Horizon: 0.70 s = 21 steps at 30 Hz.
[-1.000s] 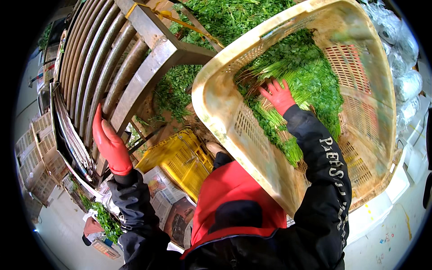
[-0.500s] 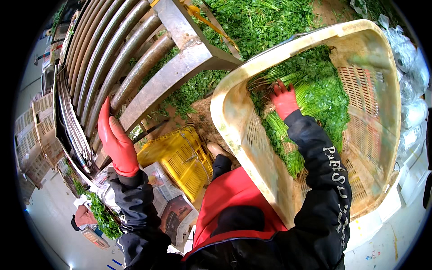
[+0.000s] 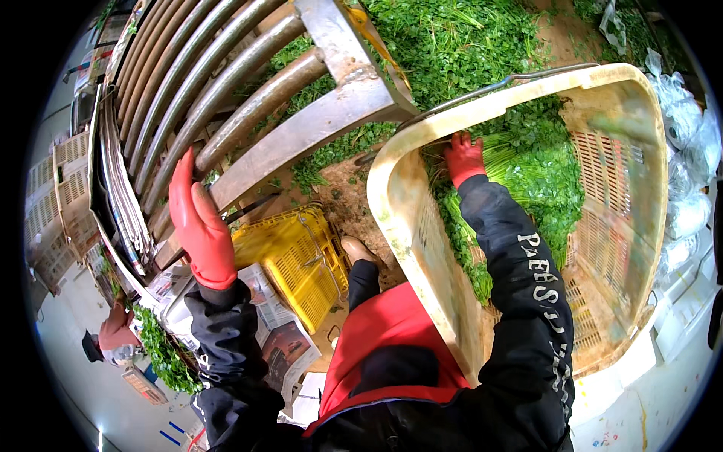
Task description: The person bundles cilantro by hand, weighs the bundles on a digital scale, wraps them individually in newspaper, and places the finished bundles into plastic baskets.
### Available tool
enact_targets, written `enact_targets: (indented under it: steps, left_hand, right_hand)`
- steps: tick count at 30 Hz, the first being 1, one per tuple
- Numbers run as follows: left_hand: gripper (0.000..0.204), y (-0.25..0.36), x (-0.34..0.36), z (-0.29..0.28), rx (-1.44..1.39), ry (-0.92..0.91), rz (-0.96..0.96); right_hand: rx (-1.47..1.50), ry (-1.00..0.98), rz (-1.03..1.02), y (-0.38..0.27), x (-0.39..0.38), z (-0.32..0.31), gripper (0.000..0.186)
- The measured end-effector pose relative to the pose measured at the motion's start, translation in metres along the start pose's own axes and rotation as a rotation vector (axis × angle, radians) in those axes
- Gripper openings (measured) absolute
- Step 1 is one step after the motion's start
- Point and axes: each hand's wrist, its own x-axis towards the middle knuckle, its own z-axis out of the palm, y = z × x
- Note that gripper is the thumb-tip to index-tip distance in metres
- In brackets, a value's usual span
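Observation:
My right hand (image 3: 464, 161), in a red glove, is inside a large, dirty cream plastic basket (image 3: 392, 177). Its fingers curl down over the stem end of the bunched leafy greens (image 3: 538, 177) lying there; the fingertips are partly hidden among the stems. My left hand (image 3: 199, 226), also red-gloved, is raised beside a rack of curved metal bars (image 3: 260, 105). Its fingers are stretched out and hold nothing. The fingertips come close to the lower bars, and I cannot tell whether they touch.
A yellow perforated crate (image 3: 301, 271) lies between my left arm and my leg. Loose greens (image 3: 452, 38) cover the ground beyond the basket. Folded newspapers (image 3: 124, 181) line the rack's left side. Clear plastic bags (image 3: 681, 181) are at right. Another person (image 3: 117, 335) is at far left.
My right hand has shifted slightly left over the stem end, its fingers now more curled. The rack and basket sit a little farther right in view. My left hand stays open.

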Motion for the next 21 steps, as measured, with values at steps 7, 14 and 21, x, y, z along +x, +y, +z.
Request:
enact_targets:
  steps: [7,14,21]
  left_hand:
    - [0.035,-0.008,0.004,0.006,0.029,0.045,0.058]
    - [0.035,-0.004,0.001,0.003,0.067,0.062,0.057]
    - [0.035,-0.006,0.001,0.003,0.057,0.065,0.075]
  right_hand:
    - [0.259,0.423,-0.161,0.057,-0.060,-0.016,0.030]
    - [0.545,0.625,-0.269,0.122,-0.105,-0.067,0.031]
    - [1.458,0.549,0.084,0.187,-0.143,-0.105,0.027]
